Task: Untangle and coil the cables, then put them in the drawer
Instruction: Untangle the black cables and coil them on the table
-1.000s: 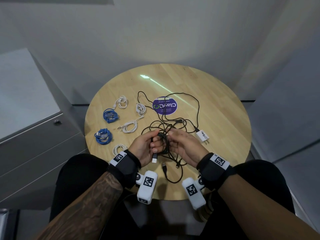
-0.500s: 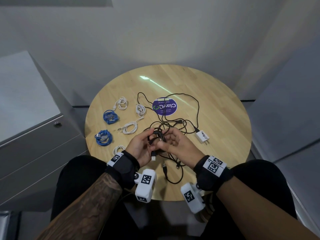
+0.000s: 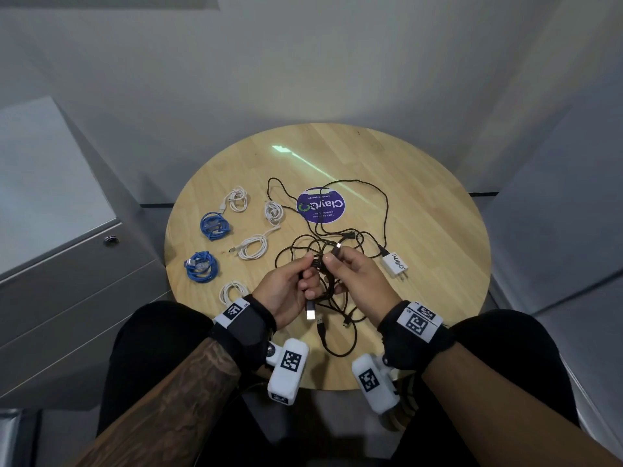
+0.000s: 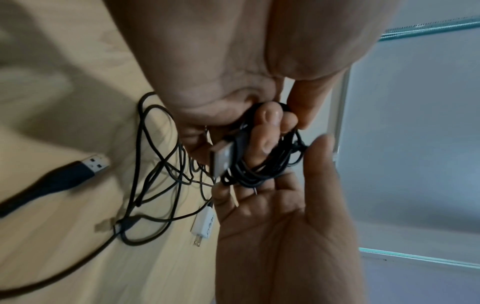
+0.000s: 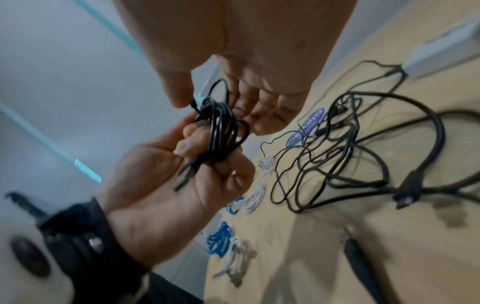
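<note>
We're seated at the round wooden table (image 3: pixel 421 203), both hands up over its near-centre. Our left hand (image 3: pixel 286 291) has its fingers curled round a small black cable coil (image 3: pixel 322 281), loops bunched in the fist; a USB-A plug (image 3: pixel 310 313) from that coil hangs below the hand toward us. In the left wrist view that plug sits just beside the curled fingertips (image 4: pixel 269 131), w/ the loops wrapped behind them. Our right hand (image 3: pixel 360 281) pinches the cable's other connector end (image 3: pixel 337 249) betw. thumb & forefinger, just above the coil; the other fingers look loosely spread under the bundle in the right wrist view. Both hands nearly touch.

Beyond the hands, toward the far side, lies the tangle of black cables (image 3: pixel 337 237), still loose & criss-crossed, w/ one long loop reaching past a purple round sticker (image 3: pixel 321 205). A white wall charger (image 3: pixel 394 266) lies right of the tangle, attached to one black lead. Another black USB plug (image 3: pixel 320 321) & a slack loop lie on the table nearer us, betw. the wrists.

Left side of the table: already-coiled cables, well apart from each other. Two blue coils (image 3: pixel 214 225) (image 3: pixel 201 266), & four white coils: far-left (image 3: pixel 237 198), centre-far (image 3: pixel 273 212), middle (image 3: pixel 251 247), and near one (image 3: pixel 232 291) partly hidden by our left wrist strap.

Further left, off the table, stands a grey drawer cabinet (image 3: pixel 67 281) w/ a lock (image 3: pixel 110 240); drawers look closed.
</note>
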Motion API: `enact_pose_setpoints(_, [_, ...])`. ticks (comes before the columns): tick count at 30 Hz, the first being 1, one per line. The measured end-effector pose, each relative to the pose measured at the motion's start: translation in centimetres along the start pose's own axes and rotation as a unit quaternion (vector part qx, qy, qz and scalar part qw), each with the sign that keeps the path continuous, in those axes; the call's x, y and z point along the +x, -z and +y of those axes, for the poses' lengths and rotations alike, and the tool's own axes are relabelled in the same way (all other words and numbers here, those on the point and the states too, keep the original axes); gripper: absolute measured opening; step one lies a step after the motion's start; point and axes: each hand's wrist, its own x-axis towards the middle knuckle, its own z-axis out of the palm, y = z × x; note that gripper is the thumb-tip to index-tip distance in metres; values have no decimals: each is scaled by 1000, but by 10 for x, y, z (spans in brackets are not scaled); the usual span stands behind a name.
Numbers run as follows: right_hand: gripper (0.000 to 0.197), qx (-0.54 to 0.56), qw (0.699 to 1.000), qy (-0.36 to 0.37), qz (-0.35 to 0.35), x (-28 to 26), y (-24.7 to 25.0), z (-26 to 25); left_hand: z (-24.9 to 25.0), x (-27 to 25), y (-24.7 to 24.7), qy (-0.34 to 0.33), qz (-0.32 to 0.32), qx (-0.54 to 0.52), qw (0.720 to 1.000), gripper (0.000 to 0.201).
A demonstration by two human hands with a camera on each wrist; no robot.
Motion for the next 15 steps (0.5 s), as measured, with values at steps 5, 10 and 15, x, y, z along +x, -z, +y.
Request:
enact_pose_setpoints(5, [2,96,995,-4,4,1,4,-2,-5,5,2,-87,-25,124,988,23])
enact_pose_setpoints(10, [13,128,991,-4,24,2,8,-9,-5,7,5,-98,-20,139,985,36])
enact_pose_setpoints(15, [16,138,990,28,25,3,10,-11,-6,6,3,-75,-58,168,981,33])
